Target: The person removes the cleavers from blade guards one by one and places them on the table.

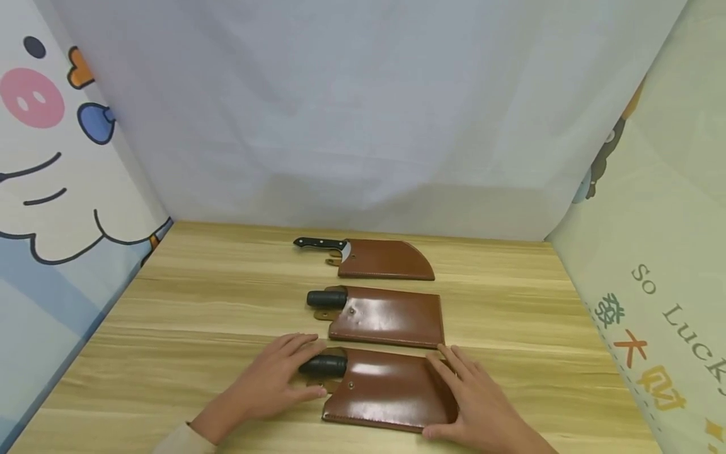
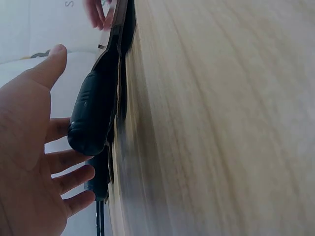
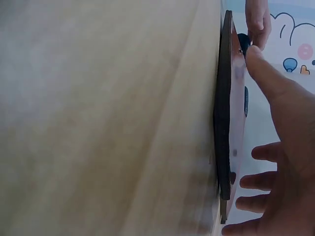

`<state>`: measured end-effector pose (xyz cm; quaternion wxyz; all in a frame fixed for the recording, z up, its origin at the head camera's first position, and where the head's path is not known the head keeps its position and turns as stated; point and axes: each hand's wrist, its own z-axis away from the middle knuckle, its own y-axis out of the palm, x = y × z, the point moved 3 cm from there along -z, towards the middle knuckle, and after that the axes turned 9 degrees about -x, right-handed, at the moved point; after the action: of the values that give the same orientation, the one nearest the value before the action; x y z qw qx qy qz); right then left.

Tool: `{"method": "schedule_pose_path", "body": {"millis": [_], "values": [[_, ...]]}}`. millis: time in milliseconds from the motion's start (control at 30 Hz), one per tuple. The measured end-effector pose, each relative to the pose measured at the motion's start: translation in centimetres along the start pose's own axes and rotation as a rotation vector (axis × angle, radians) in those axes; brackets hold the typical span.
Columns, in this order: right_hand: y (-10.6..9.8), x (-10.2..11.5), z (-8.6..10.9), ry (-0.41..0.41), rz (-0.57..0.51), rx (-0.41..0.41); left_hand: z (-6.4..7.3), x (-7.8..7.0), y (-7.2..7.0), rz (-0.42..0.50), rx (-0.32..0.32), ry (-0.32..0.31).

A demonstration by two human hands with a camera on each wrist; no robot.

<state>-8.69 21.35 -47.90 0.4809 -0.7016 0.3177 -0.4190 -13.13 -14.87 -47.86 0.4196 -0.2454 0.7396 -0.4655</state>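
Just beyond the grip I am seeing a second brown sheath (image 1: 391, 318) lying flat, a black handle (image 1: 326, 298) sticking out of its left end. Farther off again, a third sheath (image 1: 386, 260) is lying with a slimmer black handle (image 1: 317, 243). All are sitting on a wooden table (image 1: 198, 328). A white cloth (image 1: 363, 113) is hanging far behind, a pig cartoon panel (image 1: 51, 157) standing far left, a lettered panel (image 1: 652, 315) far right.

The table (image 1: 198, 328) is pale wood with a matt, streaked grain. The nearest sheath (image 1: 391, 391) looks like smooth brown leather, glossy with glare, stitched at its edge; its handle (image 1: 324, 365) is matt black.
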Motion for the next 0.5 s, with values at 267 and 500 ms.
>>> {"method": "schedule_pose_path", "body": {"millis": [267,500], "values": [[0.12,-0.11,-0.14,0.035,-0.069,0.116,-0.29,-0.16,0.43,0.032,-0.012,0.029],[-0.27,-0.13,-0.18,0.024,-0.084,0.167,-0.43,-0.26,0.71,0.089,0.022,0.013]]}}
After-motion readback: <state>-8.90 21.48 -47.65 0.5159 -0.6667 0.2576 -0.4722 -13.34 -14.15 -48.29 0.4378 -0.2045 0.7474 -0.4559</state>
